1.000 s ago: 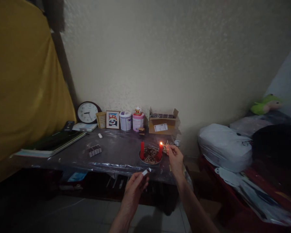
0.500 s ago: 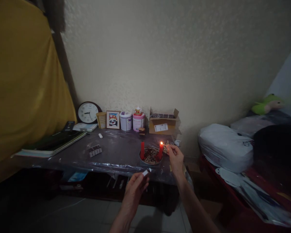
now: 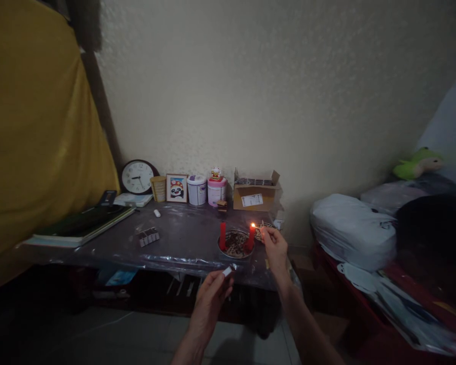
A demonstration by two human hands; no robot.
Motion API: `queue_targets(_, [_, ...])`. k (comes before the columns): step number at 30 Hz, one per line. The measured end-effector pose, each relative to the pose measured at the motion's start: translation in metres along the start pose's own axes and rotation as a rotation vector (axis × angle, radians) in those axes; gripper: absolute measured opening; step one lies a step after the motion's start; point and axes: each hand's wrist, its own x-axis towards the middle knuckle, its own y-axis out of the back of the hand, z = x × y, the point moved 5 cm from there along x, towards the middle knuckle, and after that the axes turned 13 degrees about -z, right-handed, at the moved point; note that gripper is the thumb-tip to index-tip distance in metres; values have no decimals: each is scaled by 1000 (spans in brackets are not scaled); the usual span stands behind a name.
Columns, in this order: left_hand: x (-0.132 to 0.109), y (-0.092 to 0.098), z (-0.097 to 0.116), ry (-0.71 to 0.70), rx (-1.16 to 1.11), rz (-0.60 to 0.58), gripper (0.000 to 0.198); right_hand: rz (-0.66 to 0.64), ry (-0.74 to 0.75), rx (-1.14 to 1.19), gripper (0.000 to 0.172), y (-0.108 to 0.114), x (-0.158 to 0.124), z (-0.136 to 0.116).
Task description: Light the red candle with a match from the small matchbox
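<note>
Matchstick (image 3: pixel 262 231), thin, pinched beside red cylindrical wax candle (image 3: pixel 251 237).

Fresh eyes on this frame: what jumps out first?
The one flame: a lit red candle at the right of a round dish on the dim table, an unlit red candle at its left. The right hand pinches a thin stick beside the flame; the left hand holds a small box nearer the camera. Yellow cloth fills the left.

The head camera is looking forward and down from well back of the table (image 3: pixel 182 242), facing the wall (image 3: pixel 273 91) behind it.
</note>
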Motion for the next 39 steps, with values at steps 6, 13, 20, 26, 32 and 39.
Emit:
queue_targets(6, [1, -1, 0, 1, 1, 9, 22, -4, 8, 2, 21, -4, 1, 5])
queue_targets(13, [0, -1, 1, 2, -7, 15, 22, 13, 3, 4, 24, -2, 3, 8])
queue_targets(20, [1, 0, 1, 6, -12, 14, 23, 28, 5, 3, 23, 2, 1, 7])
queue_targets(26, [1, 0, -1, 1, -11, 8, 22, 31, -3, 17, 22, 4, 1, 3])
queue_targets(32, [-2, -4, 1, 12, -5, 25, 24, 41, -21, 39, 23, 7, 0, 2])
queue_targets(39, [-3, -5, 3, 14, -1, 19, 21, -15, -31, 112, 22, 20, -1, -32])
